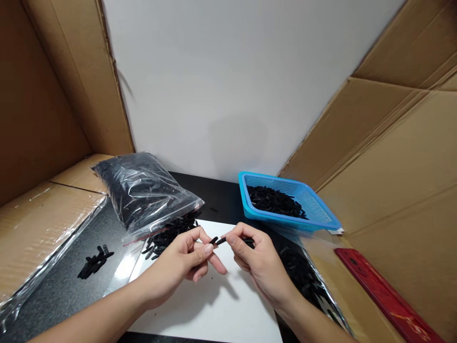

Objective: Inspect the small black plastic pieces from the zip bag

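Observation:
Above the white board (171, 314), my left hand (193, 255) pinches a small black slender piece (213, 240) between thumb and forefinger, its other fingers loosely bent. My right hand (255, 257) is closed on another black slender piece (222, 240), whose tip points at the left hand's piece. The two ends are very close; whether they touch I cannot tell. More black shows among the right hand's curled fingers. Behind my left hand, a pile of similar black pieces (171, 233) lies at the board's far left corner.
A clear zip bag (139, 186) full of black material lies at the back left. At back right, a blue basket (246, 197) holds black pieces. A small black heap (94, 262) is at left, more pieces (300, 271) at right, near a red object (382, 290). Cardboard walls (403, 157) stand around.

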A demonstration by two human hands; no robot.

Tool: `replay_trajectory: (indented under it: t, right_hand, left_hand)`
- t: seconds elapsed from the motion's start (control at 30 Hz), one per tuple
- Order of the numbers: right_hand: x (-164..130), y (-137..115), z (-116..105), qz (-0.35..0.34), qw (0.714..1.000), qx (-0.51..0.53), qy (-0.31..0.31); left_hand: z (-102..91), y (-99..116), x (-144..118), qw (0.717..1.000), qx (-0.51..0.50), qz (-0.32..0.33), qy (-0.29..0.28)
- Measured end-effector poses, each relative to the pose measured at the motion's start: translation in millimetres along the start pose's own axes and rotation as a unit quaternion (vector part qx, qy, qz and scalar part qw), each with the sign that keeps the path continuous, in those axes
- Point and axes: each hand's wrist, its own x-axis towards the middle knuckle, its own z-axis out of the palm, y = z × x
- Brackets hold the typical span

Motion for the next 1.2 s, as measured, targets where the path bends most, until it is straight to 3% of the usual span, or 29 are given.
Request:
replay_trajectory:
  t: [0.17,0.33,0.4,0.5,0.67,0.87,1.2]
  right_hand:
    - [-1,-2,2,0.024,0.998,0.066,-0.005]
    - [2,-6,0,0.061,0.982,0.172,-0.051]
    - [3,-6,-1,0.056,0.987,0.142,-0.054]
    - [3,-4,-2,0.015,0.999,0.004,-0.039]
    - [0,-5,-1,-0.061,0.985,-0.158,-0.010]
    - [0,-8,-1,-0.092,0.984,-0.155,0.017]
    - [0,-8,-1,-0.086,0.988,-0.126,0.018]
  left_hand:
    - [0.3,0,0,1.000,0.015,0.013,0.007]
    - [-0.3,-1,-2,0.999,0.046,0.012,0.011]
    - [-0.2,0,-3,0.998,0.059,0.012,0.012]
    - [0.5,2,-4,0.997,0.072,0.012,0.009]
    - [0.7,4,-4,0.996,0.087,0.017,0.006]
    - [-2.6,0,-2,0.999,0.035,0.022,0.015]
    - [-1.6,-4,-3,1.000,0.021,0.012,0.013]
